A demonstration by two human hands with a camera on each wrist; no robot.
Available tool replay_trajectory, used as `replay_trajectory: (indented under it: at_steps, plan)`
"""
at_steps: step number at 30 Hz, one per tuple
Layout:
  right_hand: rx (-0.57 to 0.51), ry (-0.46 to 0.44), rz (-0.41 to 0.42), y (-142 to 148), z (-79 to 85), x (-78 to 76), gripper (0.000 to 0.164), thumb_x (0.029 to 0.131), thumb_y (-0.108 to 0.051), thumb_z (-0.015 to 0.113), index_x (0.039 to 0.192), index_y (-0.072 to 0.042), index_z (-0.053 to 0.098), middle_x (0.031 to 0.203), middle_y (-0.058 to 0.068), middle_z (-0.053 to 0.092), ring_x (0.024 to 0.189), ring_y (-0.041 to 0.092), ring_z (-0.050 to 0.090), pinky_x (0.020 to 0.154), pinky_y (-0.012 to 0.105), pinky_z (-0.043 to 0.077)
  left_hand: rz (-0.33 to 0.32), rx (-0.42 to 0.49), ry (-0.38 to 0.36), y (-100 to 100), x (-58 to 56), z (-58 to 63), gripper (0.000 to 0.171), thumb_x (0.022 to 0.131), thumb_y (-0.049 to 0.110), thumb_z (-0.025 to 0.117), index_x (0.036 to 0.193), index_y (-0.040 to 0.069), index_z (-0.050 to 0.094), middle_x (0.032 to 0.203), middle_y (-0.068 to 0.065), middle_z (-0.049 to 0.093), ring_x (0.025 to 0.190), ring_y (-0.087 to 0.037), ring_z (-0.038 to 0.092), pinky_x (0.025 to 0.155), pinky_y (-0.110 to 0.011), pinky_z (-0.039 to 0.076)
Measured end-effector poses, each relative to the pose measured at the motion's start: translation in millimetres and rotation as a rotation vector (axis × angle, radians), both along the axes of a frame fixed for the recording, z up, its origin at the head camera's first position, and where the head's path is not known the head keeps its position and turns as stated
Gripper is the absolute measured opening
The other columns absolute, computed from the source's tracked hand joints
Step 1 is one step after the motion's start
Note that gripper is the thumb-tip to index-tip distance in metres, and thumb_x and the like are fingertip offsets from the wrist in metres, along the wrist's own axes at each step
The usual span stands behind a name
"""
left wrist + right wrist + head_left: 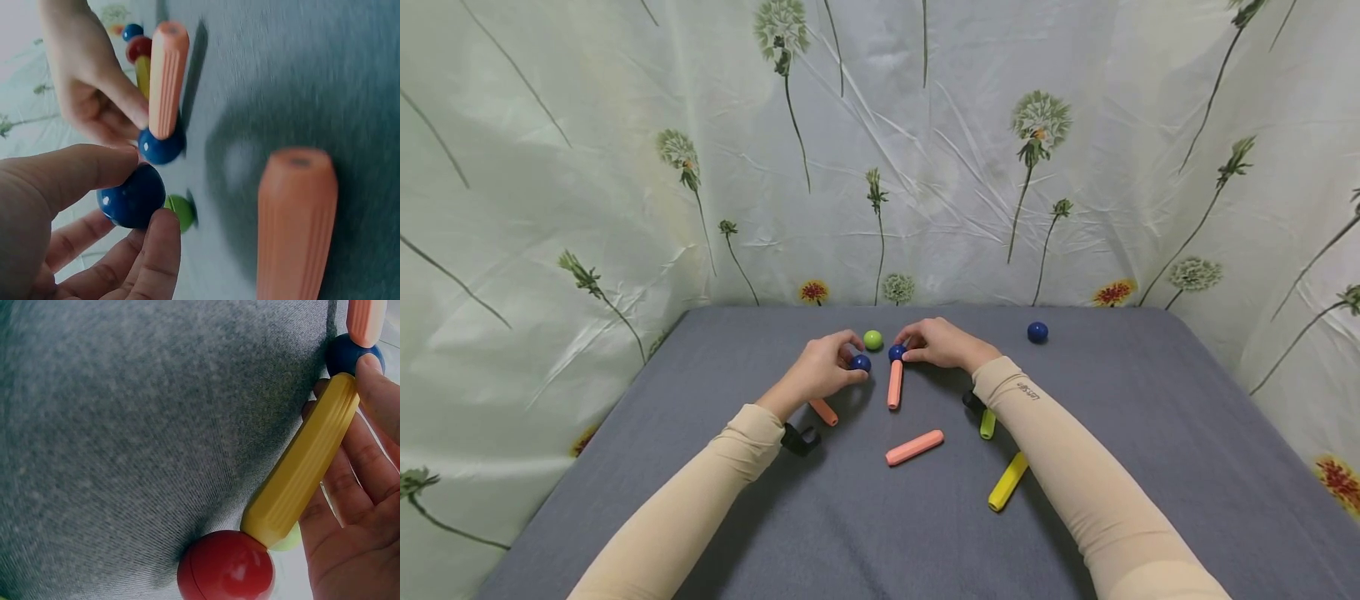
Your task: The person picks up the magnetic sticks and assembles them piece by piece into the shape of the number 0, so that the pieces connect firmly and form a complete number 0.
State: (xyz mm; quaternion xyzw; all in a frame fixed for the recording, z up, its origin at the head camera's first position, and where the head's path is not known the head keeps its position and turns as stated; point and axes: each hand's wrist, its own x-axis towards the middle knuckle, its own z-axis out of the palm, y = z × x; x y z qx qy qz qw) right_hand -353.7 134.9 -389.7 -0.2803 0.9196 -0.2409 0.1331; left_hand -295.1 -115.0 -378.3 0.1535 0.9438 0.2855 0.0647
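Observation:
My left hand (823,367) pinches a glossy blue ball (132,199) between thumb and fingers, held over the grey cloth. Just to its right, my right hand (943,343) grips a second blue ball (347,355). A salmon ribbed rod (895,385) meets that ball and points toward me. On the ball's other side, a yellow rod (300,465) runs under the right palm to a red ball (226,565). In the head view the right hand hides this yellow rod and red ball. A green ball (873,340) lies between and beyond both hands.
One salmon rod (913,447) lies at mid-table, and another salmon rod (824,412) lies below the left hand. Near the right forearm are a green rod (988,423) and a yellow rod (1007,482). A third blue ball (1037,332) sits back right, before a floral curtain (955,167).

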Motion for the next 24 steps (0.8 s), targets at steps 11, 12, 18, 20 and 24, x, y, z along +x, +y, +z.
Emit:
replay_trajectory:
  at_steps: [11, 12, 18, 20, 24]
  plan:
    - [-0.001, 0.001, -0.009, 0, -1.2, 2.1, 0.033, 0.107, -0.017, 0.068, 0.139, -0.009, 0.070, 0.120, 0.012, 0.079, 0.110, 0.024, 0.075, 0.099, 0.041, 0.059, -0.050, 0.062, -0.045, 13, 24.2, -7.4, 0.029, 0.092, 0.022, 0.088, 0.115, 0.016, 0.070, 0.102, -0.003, 0.078, 0.089, -0.014, 0.073, 0.077, -0.035, 0.060]
    - [-0.002, 0.002, -0.009, 0, -1.6, 1.8, 0.033, 0.107, -0.017, 0.069, 0.139, -0.009, 0.070, 0.120, 0.012, 0.079, 0.110, 0.023, 0.075, 0.099, 0.041, 0.059, -0.050, 0.062, -0.048, 14, 26.4, -8.1, 0.028, 0.092, 0.021, 0.088, 0.113, 0.016, 0.070, 0.102, -0.002, 0.077, 0.087, -0.013, 0.072, 0.076, -0.034, 0.060]
    - [0.004, 0.016, -0.007, 0, -2.6, 0.4, 0.032, 0.107, -0.017, 0.069, 0.138, -0.009, 0.070, 0.119, 0.011, 0.079, 0.110, 0.024, 0.075, 0.099, 0.041, 0.059, -0.047, 0.062, -0.054, 19, 37.9, -11.5, 0.026, 0.090, 0.021, 0.090, 0.108, 0.018, 0.071, 0.098, 0.001, 0.077, 0.083, -0.011, 0.068, 0.074, -0.032, 0.056]
    - [0.003, 0.016, -0.007, 0, -2.1, 0.6, 0.032, 0.107, -0.018, 0.069, 0.138, -0.009, 0.070, 0.119, 0.012, 0.079, 0.111, 0.024, 0.075, 0.100, 0.041, 0.059, -0.051, 0.073, -0.058, 20, 41.4, -12.3, 0.026, 0.089, 0.020, 0.090, 0.107, 0.018, 0.072, 0.099, 0.000, 0.077, 0.084, -0.011, 0.069, 0.075, -0.032, 0.057]
    - [-0.002, 0.013, -0.009, 0, -0.7, 1.8, 0.032, 0.107, -0.018, 0.069, 0.137, -0.008, 0.070, 0.119, 0.012, 0.079, 0.111, 0.024, 0.075, 0.100, 0.042, 0.059, -0.062, 0.083, -0.067, 22, 46.1, -15.1, 0.027, 0.088, 0.018, 0.091, 0.107, 0.017, 0.072, 0.100, -0.002, 0.076, 0.084, -0.012, 0.071, 0.074, -0.032, 0.059]
